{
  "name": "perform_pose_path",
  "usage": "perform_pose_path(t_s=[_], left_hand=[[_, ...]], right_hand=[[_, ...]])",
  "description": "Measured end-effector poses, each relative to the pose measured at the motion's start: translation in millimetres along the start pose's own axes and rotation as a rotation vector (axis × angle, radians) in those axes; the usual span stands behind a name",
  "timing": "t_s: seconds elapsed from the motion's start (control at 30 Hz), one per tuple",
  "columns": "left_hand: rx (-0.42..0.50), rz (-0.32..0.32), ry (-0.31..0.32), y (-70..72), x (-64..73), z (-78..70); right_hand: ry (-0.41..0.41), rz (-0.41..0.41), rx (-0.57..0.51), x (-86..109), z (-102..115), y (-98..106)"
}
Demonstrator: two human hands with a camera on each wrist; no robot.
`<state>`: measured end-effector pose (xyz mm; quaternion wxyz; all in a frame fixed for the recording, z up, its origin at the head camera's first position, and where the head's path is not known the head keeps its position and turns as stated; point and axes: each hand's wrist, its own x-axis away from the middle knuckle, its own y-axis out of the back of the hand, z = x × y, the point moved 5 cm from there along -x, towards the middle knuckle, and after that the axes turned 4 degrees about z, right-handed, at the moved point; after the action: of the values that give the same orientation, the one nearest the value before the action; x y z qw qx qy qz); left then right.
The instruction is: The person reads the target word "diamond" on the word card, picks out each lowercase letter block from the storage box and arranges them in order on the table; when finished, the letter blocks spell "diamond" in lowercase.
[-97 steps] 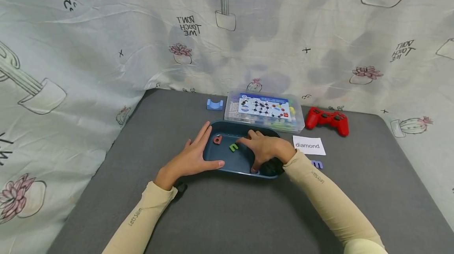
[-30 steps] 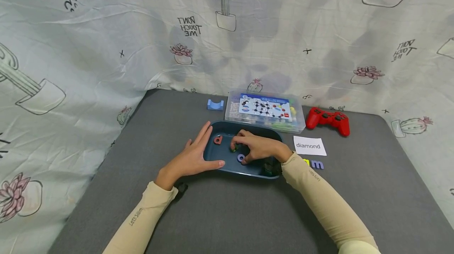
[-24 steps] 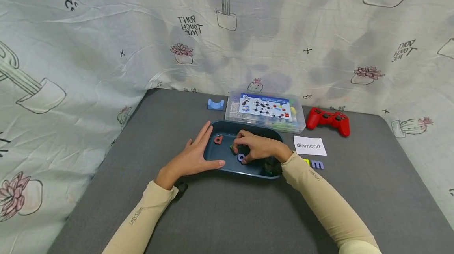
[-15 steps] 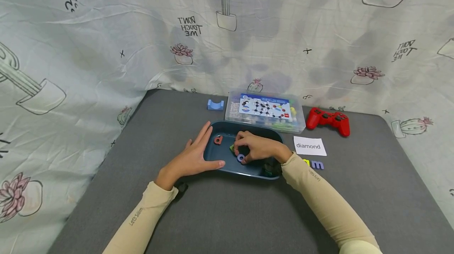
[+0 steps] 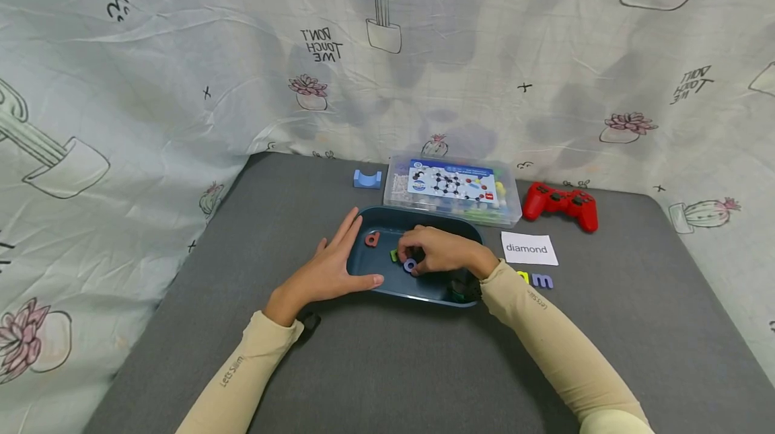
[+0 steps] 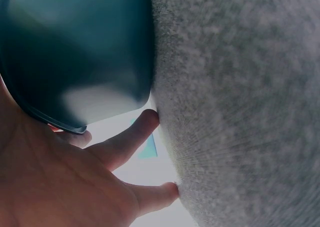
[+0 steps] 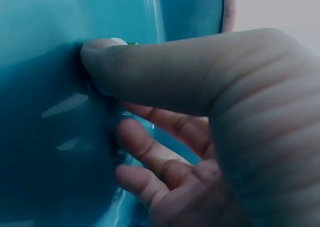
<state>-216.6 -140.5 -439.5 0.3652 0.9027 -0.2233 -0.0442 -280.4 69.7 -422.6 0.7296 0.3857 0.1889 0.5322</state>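
Head view. Your left hand [image 5: 323, 272]: fingers spread, set against the left end of the blue tray [image 5: 387, 279], thumb along the near rim. Your right hand [image 5: 438, 250]: inside the tray, fingers curled, thumb and forefinger pinching the purple letter o [image 5: 406, 266], which sits near the middle of the tray; whether it is lifted off the bottom, you cannot tell. Green letter [image 5: 393, 256]: just beside your right fingertips, partly hidden by them. Red letter d [image 5: 377, 239]: in the left part of the tray, apart from your fingers. Your two hands are apart from each other. To the right of the tray, on the grey table [image 5: 387, 367]: white card [image 5: 529, 248] printed "diamond"; below it, yellow letter [image 5: 523, 277], partly covered by your sleeve [image 5: 563, 333], with purple letter m [image 5: 541, 281] beside it. Behind: blue block [image 5: 366, 180], clear plastic box [image 5: 453, 190], red game controller [image 5: 560, 204].

Left wrist view. Outer side of the tray, with your left fingers apart beside it; two fingertips touch the table.

Right wrist view. Your thumb, large and close, its tip over the purple letter o, mostly hidden; a bit of green beyond; your other fingers bent below.
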Motion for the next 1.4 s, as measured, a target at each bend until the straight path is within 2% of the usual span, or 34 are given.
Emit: perform_pose_path(t_s=[0.27, 0.73, 1.0, 1.1, 1.4], left_hand=[[-0.011, 0.002, 0.019, 1.6, -0.8, -0.5], [-0.018, 0.009, 0.025, 1.8, -0.8, -0.7], [-0.006, -0.001, 0.019, 1.1, 0.8, -1.6], [-0.006, -0.001, 0.016, 1.4, 0.6, -2.8], [-0.002, -0.006, -0.001, 1.1, 1.9, -3.6]], right_hand=[[-0.063, -0.061, -0.053, 1.2, 0.8, 6.0], [-0.12, -0.24, -0.119, 12.1, 4.7, 31.3], [-0.102, -0.31, -0.174, 25.7, 16.1, 43.1], [-0.097, -0.336, -0.165, 32.4, 18.5, 46.3], [-0.139, -0.449, -0.194, 61.9, 22.1, 58.9]])
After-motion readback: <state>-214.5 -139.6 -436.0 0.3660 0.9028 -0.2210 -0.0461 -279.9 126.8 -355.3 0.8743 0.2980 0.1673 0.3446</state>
